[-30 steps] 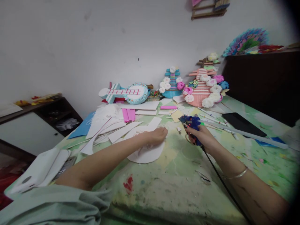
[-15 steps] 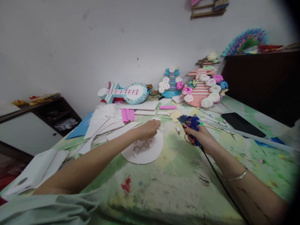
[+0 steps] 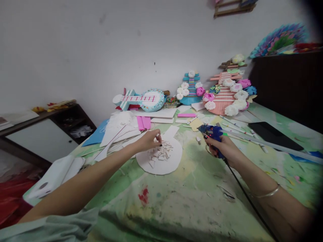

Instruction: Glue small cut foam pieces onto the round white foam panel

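Note:
My right hand is wrapped round a blue hot glue gun. A long translucent glue stick runs out of its back, and its nozzle points left. My left hand has its fingertips pinched together over a heap of small white pieces. Whatever sits between those fingertips, if anything, is too small to make out. Under the heap lies a flat white round cutout, its straight neck pointing away from me.
Decorated model instruments stand by the wall: a pale blue one, a blue one and a pink one. A black tablet, several markers, white board sheets and a white case lie on the painted tablecloth.
My left hand has come back from the cutout's neck to the heap of pieces, uncovering the neck. The right hand still holds the glue gun. The whole view has shifted slightly.

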`<state>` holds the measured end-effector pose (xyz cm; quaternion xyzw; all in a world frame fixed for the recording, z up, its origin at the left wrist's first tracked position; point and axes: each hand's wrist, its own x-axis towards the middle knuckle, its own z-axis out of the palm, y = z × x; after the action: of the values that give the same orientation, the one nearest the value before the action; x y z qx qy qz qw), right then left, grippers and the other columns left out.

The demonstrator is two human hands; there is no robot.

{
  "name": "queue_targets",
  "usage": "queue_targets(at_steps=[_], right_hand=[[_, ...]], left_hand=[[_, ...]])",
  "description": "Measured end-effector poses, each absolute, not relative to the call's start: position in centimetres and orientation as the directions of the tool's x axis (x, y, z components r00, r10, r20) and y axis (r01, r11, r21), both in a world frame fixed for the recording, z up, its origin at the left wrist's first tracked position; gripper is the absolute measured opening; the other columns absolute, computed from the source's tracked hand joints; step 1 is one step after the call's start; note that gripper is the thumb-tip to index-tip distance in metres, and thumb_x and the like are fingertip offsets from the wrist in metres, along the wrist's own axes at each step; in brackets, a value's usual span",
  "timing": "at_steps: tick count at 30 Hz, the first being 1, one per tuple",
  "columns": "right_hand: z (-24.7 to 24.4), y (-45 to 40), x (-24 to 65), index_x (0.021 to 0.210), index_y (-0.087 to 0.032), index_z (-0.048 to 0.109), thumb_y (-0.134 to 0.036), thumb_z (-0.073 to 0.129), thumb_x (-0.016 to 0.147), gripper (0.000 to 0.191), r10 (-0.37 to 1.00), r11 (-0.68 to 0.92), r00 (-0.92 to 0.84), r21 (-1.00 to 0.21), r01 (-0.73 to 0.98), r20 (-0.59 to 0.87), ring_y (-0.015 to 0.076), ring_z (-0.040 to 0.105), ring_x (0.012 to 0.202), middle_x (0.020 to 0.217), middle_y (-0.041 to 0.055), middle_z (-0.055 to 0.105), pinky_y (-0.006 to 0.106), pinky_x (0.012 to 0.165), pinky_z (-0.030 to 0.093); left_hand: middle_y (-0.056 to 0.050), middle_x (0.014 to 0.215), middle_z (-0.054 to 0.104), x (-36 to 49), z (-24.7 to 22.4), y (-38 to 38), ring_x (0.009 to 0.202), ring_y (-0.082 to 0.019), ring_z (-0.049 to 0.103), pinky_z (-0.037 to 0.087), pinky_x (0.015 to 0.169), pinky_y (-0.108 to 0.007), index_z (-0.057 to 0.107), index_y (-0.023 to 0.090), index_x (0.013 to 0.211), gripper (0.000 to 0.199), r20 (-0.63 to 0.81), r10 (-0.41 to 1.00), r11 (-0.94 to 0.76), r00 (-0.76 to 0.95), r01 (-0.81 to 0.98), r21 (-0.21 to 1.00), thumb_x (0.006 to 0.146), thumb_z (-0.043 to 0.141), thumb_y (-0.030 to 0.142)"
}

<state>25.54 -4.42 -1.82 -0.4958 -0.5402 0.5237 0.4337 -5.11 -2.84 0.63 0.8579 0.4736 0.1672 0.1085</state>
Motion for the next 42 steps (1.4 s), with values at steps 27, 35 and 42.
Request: queue_targets(at_steps=[27, 35, 42], right_hand=[[-2.2, -5.0, 24.3, 0.060, -0.017, 0.056, -0.051, 0.067, 0.066, 0.036, 0.979, -0.084, -0.170, -0.979, 0.187, -0.117, 0.0087, 0.040, 0.034, 0.039, -0.0023, 0.046, 0.022, 0.034, 0.029], [-2.1, -6.1, 23.8, 0.069, -0.017, 0.061, -0.045, 0.064, 0.068, 0.028, 0.969, -0.046, -0.235, -0.990, 0.131, -0.076, 0.0106, 0.045, 0.041, 0.046, -0.0010, 0.051, 0.023, 0.039, 0.035], [-1.8, -6.4, 23.7, 0.064, -0.017, 0.063, -0.037, 0.067, 0.063, 0.021, 0.959, -0.067, -0.269, -0.993, 0.094, -0.090, 0.0134, 0.051, 0.050, 0.060, 0.0041, 0.060, 0.027, 0.047, 0.040]], left_hand=[[-0.008, 0.106, 0.059, -9.0, -4.6, -7.5, 0.100, -0.020, 0.056, 0.043, 0.090, -0.041, 0.042, 0.021, 0.094, 0.014, 0.241, 0.970, -0.135, -0.033, 0.750, 0.647, 0.080, 0.043, 0.022], [-0.012, 0.112, 0.053, -4.6, -5.2, -3.4, 0.104, -0.022, 0.051, 0.040, 0.092, -0.041, 0.039, 0.018, 0.109, 0.026, 0.264, 0.918, -0.395, 0.295, 0.715, 0.576, 0.087, 0.038, 0.033], [-0.011, 0.108, 0.051, -3.4, -5.9, 0.1, 0.099, -0.019, 0.049, 0.040, 0.089, -0.036, 0.039, 0.018, 0.102, 0.021, 0.381, 0.859, -0.508, 0.342, 0.663, 0.551, 0.091, 0.030, 0.034]])
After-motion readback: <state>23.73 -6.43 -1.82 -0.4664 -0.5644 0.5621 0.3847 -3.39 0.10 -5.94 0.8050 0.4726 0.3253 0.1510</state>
